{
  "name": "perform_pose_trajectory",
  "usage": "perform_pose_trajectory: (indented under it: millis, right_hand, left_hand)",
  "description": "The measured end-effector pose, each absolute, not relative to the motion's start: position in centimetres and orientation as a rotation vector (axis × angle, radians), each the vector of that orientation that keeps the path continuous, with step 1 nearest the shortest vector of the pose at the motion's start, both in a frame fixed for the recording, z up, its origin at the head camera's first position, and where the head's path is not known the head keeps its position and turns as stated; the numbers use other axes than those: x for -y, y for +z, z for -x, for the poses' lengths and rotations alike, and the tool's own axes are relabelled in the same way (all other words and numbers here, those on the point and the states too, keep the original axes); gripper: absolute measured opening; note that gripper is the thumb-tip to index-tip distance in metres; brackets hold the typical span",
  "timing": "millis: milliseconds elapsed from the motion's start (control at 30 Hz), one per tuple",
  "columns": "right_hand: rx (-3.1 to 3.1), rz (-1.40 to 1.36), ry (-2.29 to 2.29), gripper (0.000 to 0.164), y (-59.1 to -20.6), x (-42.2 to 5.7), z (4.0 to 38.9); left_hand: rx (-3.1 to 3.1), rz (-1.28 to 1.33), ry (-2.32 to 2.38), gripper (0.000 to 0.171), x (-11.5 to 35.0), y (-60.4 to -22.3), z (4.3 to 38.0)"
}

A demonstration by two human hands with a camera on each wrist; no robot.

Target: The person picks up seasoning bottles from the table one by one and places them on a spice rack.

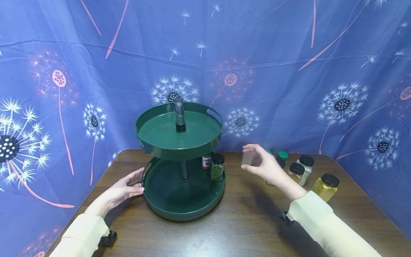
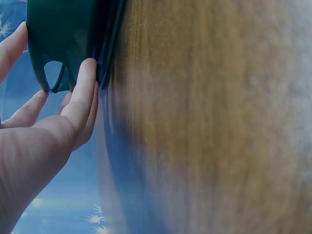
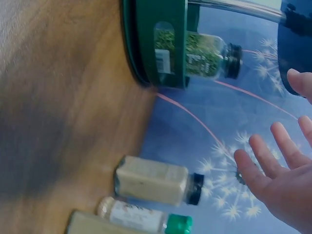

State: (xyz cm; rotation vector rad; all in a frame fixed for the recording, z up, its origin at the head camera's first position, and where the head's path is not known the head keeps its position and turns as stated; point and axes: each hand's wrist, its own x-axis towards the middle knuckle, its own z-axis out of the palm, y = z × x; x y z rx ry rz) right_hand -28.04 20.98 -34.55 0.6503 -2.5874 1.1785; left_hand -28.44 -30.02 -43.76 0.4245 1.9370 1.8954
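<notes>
This looks like a household-style tabletop corner screened off with cloth, though the kind of room beyond it cannot be told. Behind the green two-tier stand [image 1: 173,201] and on either side of it hangs creased blue fabric [image 1: 205,50] printed with dandelions, meeting the back edge of the wood-grain table [image 1: 224,225] under the stand. Kitchen goods lend a pantry note: a jar of green flakes [image 1: 217,172] on the stand's lower tier, and capped seasoning jars [image 1: 325,189] to its right.
</notes>
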Motion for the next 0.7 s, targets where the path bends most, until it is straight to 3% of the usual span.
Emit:
perform_pose_trajectory:
  millis: [700]
  right_hand:
    - [2.495, -0.623, 0.815, 0.049, -32.9, -24.3, 25.4]
  left_hand:
    - [-1.931, -0.427, 1.904, 0.085, 30.1, -43.9, 28.5]
